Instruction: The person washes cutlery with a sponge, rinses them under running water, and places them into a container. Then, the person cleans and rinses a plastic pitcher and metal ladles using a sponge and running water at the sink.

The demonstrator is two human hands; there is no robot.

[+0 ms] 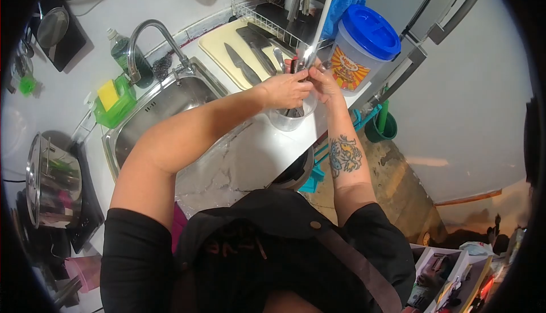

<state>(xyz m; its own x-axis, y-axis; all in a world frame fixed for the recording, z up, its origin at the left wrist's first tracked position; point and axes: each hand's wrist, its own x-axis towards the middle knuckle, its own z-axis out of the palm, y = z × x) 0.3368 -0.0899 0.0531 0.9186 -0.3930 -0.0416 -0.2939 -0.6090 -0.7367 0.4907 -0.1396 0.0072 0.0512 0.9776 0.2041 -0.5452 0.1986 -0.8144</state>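
Over a clear plastic tub [290, 120] on the white counter, both my hands come together. My left hand [286, 90] is closed, fingers curled around a bunch of metal cutlery [307, 58]. My right hand [325, 84] is closed around the same bunch from the other side, its thumb and fingers pinched near the handles. A spoon [278, 57] and a red piece [294, 64] show beside the fingers. More dark handles stand inside the tub, partly hidden by my hands. Exactly which pieces each hand grips is hard to make out.
Left are a steel sink [165, 105] with a tap [149, 24], a green soap caddy [115, 107] and a bottle [126, 57]. Behind my hands, knives [243, 65] lie on a cutting board [219, 44]. A blue-lidded bucket [364, 51] stands right, near the fridge [472, 114].
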